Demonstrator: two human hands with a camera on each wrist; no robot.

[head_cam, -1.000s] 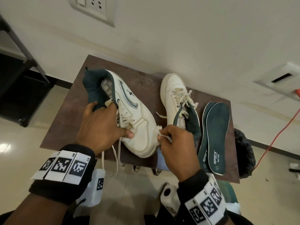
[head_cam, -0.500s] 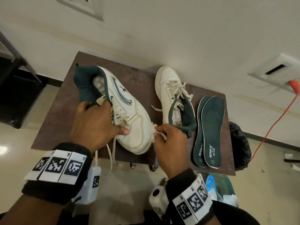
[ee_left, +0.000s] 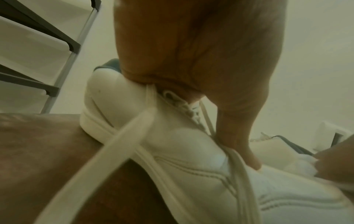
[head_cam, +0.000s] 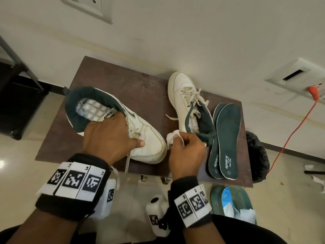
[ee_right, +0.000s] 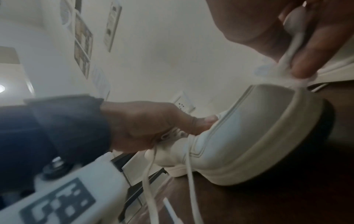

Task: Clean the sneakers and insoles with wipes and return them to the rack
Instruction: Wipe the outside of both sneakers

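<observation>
A white sneaker with a dark green collar [head_cam: 146, 138] [ee_left: 191, 159] [ee_right: 249, 136] lies on the brown table [head_cam: 105, 88], toe towards me. My left hand [head_cam: 112, 136] [ee_left: 220, 94] [ee_right: 153, 122] grips it over the laces, thumb on the upper. My right hand [head_cam: 184, 147] [ee_right: 298, 50] pinches a crumpled white wipe [head_cam: 171, 138] [ee_right: 283, 75] right at the sneaker's toe. The second white sneaker [head_cam: 184, 95] lies further back on the table. Two dark green insoles [head_cam: 226, 138] lie overlapped at the table's right.
A wipes pack [head_cam: 232, 203] with a wipe sticking out sits on the floor below the table's right end. A black bag [head_cam: 258, 155] is beside the table. A dark rack [head_cam: 15, 81] [ee_left: 38, 45] stands at the left. An orange cable [head_cam: 299, 120] hangs along the wall.
My left hand has turned the sneaker so its opening faces up more. My right hand with the wipe has come off the toe's front to its right side.
</observation>
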